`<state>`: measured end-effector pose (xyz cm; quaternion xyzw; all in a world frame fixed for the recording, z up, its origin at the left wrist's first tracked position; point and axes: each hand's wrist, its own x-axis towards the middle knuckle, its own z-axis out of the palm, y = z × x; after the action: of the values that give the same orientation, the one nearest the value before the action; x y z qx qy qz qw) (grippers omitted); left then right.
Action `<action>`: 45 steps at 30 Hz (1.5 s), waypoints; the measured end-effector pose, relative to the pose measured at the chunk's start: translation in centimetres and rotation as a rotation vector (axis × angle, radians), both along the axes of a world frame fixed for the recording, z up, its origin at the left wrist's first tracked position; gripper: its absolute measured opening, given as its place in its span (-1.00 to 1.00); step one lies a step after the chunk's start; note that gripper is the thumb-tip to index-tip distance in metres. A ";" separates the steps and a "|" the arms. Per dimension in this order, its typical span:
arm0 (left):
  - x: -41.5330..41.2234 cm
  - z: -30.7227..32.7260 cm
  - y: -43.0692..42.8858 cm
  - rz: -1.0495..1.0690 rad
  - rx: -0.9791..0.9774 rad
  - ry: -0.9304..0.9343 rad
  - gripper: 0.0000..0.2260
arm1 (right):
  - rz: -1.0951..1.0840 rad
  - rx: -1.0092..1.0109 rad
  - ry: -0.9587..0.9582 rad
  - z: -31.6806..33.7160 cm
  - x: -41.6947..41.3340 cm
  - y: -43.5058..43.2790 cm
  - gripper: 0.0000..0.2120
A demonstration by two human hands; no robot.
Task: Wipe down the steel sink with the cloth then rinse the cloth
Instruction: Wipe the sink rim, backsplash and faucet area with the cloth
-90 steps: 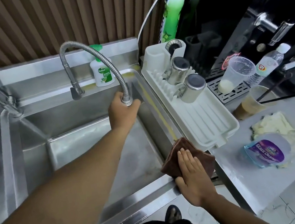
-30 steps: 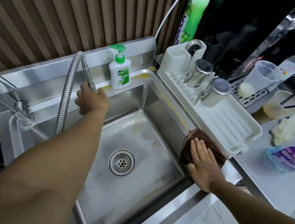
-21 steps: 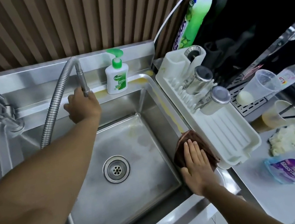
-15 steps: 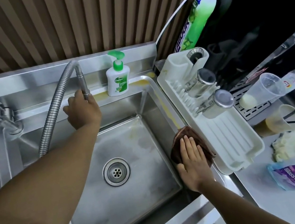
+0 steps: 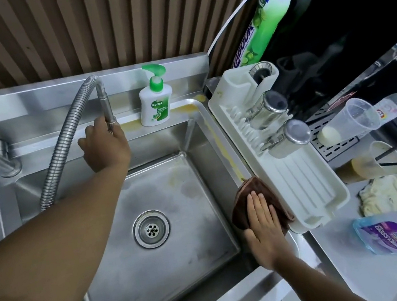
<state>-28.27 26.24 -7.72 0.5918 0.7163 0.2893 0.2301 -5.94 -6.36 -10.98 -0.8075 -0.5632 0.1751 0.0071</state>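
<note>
Left hand (image 5: 104, 146) is up at the back of the sink (image 5: 189, 136), fingers curled around the base of the tap (image 5: 106, 105), right where the upright pipe meets the ledge. The ribbed hose (image 5: 61, 150) arcs over from the top of that pipe and drops behind the forearm. Right hand (image 5: 263, 229) lies flat and open, palm down, fingers together, pressing the brown cloth (image 5: 254, 189) onto the sink's right rim. The cloth sits bunched just beside the white rack (image 5: 304, 184), its far edge touching the rack's side. Down in the basin the drain (image 5: 151, 229) shows plainly, no water running that I can see. Soap (image 5: 156, 102) stands on the back ledge, near the left hand (a yellowish streak runs along the ledge under it). 2 steel cups (image 5: 285, 135) lie tipped on the rack.
</note>
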 end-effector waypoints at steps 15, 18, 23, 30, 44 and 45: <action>-0.1 0.0 -0.3 -0.009 0.016 0.011 -0.77 | 0.044 0.029 -0.114 -0.7 1.1 6.1 -0.21; -0.2 0.1 -0.5 -0.024 0.021 0.014 -0.77 | 0.056 0.022 -0.137 -0.9 1.2 7.9 -0.20; -0.4 0.7 -0.9 -0.043 0.010 -0.004 -0.76 | 0.065 0.012 -0.109 -0.7 1.3 8.0 -0.19; -0.5 0.6 -1.1 -0.056 0.036 0.029 -0.77 | 0.052 0.035 -0.105 -1.1 0.6 2.4 -0.23; -0.5 0.1 -0.8 -0.058 0.065 0.031 -0.74 | 0.081 0.037 -0.115 -0.7 1.4 7.4 -0.20; -0.5 0.1 -0.8 -0.057 0.065 0.032 -0.75 | 0.086 0.034 -0.114 -0.7 1.4 8.1 -0.19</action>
<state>-28.78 25.49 -7.65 0.6237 0.6930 0.2961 0.2073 -4.51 1.75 -11.70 -0.7910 -0.5998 0.1195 -0.0189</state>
